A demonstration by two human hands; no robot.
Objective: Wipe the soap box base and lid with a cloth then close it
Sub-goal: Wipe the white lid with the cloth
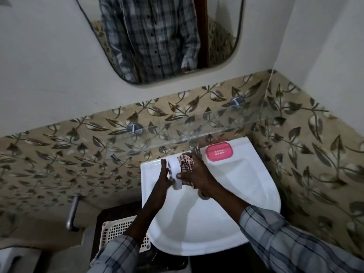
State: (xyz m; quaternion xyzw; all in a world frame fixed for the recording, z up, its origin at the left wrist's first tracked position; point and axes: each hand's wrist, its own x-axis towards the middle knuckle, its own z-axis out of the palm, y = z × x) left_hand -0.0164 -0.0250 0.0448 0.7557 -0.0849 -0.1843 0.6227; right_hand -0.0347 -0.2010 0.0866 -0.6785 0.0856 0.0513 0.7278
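Note:
My left hand (164, 175) holds the white soap box lid (175, 173) on edge above the back left of the sink, fingers flat against its outer face. My right hand (194, 172) grips a checked pink and brown cloth (186, 164) and presses it against the lid's other face. The pink soap box base (219, 151) lies flat on the sink's back right ledge, with nothing in it that I can see.
The white sink (216, 213) fills the middle, with a tap (195, 149) behind my right hand. A glass shelf (177, 134) juts out above it under a mirror (167, 40). A white plastic basket (116, 231) stands low on the left beside a metal handle (72, 211).

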